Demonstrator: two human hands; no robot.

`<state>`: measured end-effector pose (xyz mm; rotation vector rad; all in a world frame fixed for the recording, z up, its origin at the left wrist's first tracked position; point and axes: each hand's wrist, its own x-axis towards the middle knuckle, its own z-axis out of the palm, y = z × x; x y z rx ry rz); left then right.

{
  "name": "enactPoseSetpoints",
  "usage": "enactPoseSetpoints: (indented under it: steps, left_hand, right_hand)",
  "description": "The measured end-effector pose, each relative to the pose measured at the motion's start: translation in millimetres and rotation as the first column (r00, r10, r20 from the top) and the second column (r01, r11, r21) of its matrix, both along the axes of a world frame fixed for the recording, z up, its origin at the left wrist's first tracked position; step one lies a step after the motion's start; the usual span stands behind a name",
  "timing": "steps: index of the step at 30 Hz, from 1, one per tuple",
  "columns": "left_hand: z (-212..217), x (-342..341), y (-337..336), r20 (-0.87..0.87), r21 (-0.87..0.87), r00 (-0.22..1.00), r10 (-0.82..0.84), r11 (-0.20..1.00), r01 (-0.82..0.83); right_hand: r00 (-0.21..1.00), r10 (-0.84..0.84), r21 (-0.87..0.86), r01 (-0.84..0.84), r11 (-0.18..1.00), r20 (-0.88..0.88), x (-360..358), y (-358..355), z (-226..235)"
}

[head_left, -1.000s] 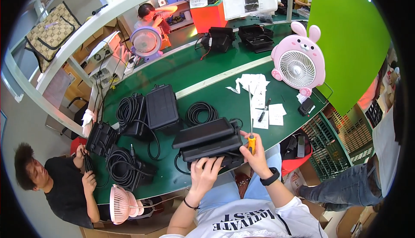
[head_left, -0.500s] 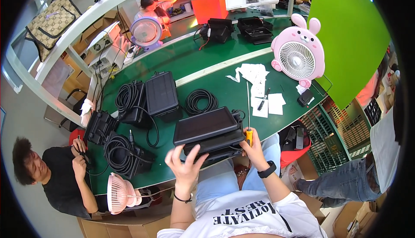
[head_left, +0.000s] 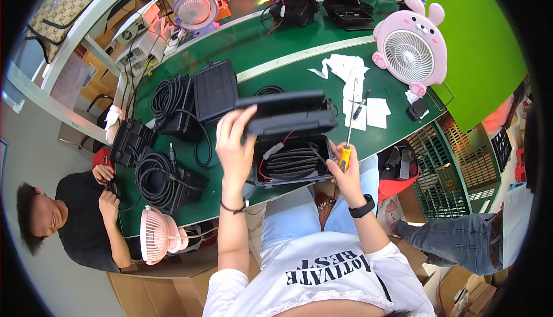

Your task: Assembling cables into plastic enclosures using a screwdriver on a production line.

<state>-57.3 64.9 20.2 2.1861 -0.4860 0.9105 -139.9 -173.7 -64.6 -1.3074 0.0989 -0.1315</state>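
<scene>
Presently the left hand (head_left: 234,144) is clamped on the left end of a black panel lid (head_left: 285,113), holding it raised and tilted above an open black case (head_left: 291,161) at the near edge of the green table (head_left: 253,43). Coiled black cable with red and white leads lies inside the case. The right hand (head_left: 344,170), touching the case's right rim, is closed round a yellow-handled screwdriver (head_left: 346,138), shaft pointing away. White paper scraps (head_left: 352,72) lie beyond. A pink rabbit-shaped fan (head_left: 410,52) stands far right. Another person's hands (head_left: 103,187) work at the left.
</scene>
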Motion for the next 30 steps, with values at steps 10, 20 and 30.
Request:
enactPoseSetpoints:
  steps: [10, 20, 30]
  left_hand:
    - [5, -14, -8, -0.155, 0.05, 0.984, -0.084, 0.994, 0.093]
    - [-13, -36, -23, -0.296, 0.223, 0.922, -0.251, 0.92, 0.322]
    - [-27, -41, -23, -0.237, -0.09, 0.942, -0.239, 0.971, 0.223]
  right_hand:
    - [0.998, -0.042, 0.016, 0.042, 0.999, 0.04, 3, 2, -6]
    - [0.999, -0.05, 0.072, 0.052, 0.996, -0.02, 2, 5, -7]
    - [0.994, -0.023, 0.07, 0.031, 0.997, -0.107, -2, 4, 3]
